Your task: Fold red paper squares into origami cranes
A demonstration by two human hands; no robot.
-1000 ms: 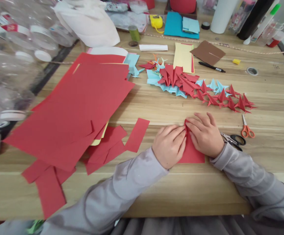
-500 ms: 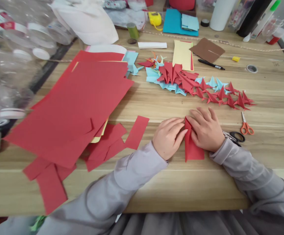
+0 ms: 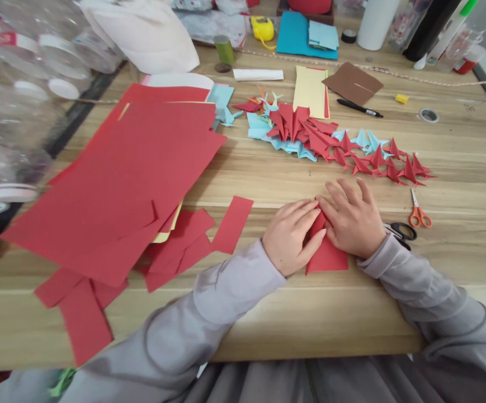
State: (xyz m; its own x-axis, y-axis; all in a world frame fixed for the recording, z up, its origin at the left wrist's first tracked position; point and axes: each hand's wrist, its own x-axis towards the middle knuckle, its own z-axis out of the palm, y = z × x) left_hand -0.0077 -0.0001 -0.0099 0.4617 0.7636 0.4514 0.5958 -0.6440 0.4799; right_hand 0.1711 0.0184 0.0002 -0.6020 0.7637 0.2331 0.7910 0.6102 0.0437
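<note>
A small red paper sheet (image 3: 329,258) with a folded top lies on the table in front of me, its lower part showing between my hands. My left hand (image 3: 295,238) holds the paper's left side, the fingers close together near its upper tip and the thumb lying across the lower part. From the other side my right hand (image 3: 352,221) holds it, index finger at the tip and thumb on the sheet, while the other fingers are spread. The hands hide much of the fold.
Large red sheets (image 3: 133,168) and loose red strips (image 3: 233,225) lie at the left. Folded red paper pieces (image 3: 295,124) and light blue ones run across behind my hands. Orange scissors (image 3: 418,212) and black-handled scissors (image 3: 402,230) lie beside my right wrist. A black pen (image 3: 359,108) lies further back.
The paper's left edge, which stood nearly upright in a narrow fold, now slants out to the left and lies flatter. My left thumb has moved slightly right over the sheet.
</note>
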